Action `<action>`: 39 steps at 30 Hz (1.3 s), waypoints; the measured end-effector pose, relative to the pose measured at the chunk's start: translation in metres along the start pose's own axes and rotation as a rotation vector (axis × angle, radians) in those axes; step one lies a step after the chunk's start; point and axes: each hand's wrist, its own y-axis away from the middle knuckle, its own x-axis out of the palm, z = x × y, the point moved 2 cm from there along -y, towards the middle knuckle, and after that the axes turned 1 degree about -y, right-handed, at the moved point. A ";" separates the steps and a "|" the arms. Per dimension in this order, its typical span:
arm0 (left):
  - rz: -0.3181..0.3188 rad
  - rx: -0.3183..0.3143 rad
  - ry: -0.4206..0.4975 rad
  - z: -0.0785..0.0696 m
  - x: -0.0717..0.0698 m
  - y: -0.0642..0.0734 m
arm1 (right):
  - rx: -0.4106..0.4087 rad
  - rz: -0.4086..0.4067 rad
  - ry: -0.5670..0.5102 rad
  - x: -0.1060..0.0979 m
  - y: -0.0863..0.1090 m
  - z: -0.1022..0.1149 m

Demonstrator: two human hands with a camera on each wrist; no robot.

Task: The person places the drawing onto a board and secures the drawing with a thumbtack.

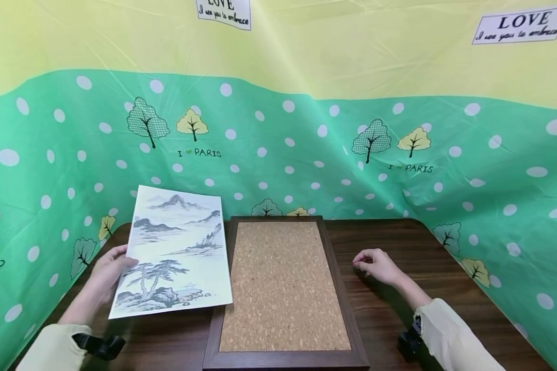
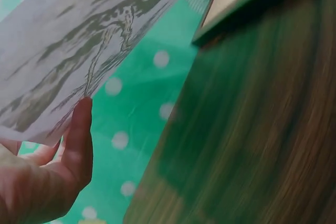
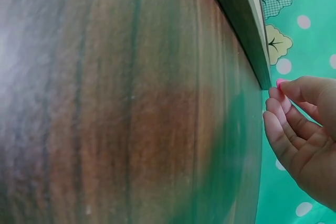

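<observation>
My left hand [image 1: 109, 268] pinches the left edge of an ink landscape print [image 1: 181, 252], thumb on its front. The sheet, with mountains, pines and rocks, is held up and tilted, overlapping the left side of a cork board [image 1: 285, 288]. From the left wrist, the fingers [image 2: 79, 135] show behind the paper's edge. To the right of the board my right hand [image 1: 376, 265] hovers over the table. Between its thumb and forefinger it pinches a small pink push pin [image 3: 281, 83]; only the pink head shows, the rest hidden by the fingertips.
The cork board's brown frame [image 1: 341, 293] lies on a dark wooden table [image 1: 445, 273]. Around the table's back and sides hangs a green and yellow curtain [image 1: 306, 134] with dots and trees. A black wrist camera [image 1: 99, 346] sits at the left cuff.
</observation>
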 end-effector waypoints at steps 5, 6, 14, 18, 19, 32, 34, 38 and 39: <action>-0.002 -0.005 0.076 -0.002 0.035 -0.001 | 0.067 0.008 0.015 0.000 -0.004 0.002; 0.001 -0.002 0.077 -0.002 0.042 -0.002 | 0.065 0.009 0.012 0.000 -0.004 0.003; 0.030 0.023 0.106 -0.002 0.090 -0.007 | 0.056 0.018 -0.010 -0.001 -0.004 0.009; 0.036 0.034 0.125 -0.003 0.113 -0.006 | 0.059 0.017 -0.007 -0.001 -0.005 0.009; 0.035 0.035 0.128 -0.003 0.119 -0.005 | 0.060 0.016 -0.004 -0.001 -0.005 0.008; 0.085 0.016 0.122 0.008 0.188 0.011 | 0.041 0.021 -0.017 0.005 -0.008 0.011; 0.089 0.017 0.119 0.010 0.194 0.013 | 0.044 0.019 -0.016 0.006 -0.009 0.011; 0.094 0.018 0.109 0.014 0.203 0.016 | 0.046 0.017 -0.015 0.007 -0.009 0.014; 0.097 0.021 0.109 0.015 0.205 0.017 | 0.048 0.017 -0.013 0.007 -0.009 0.015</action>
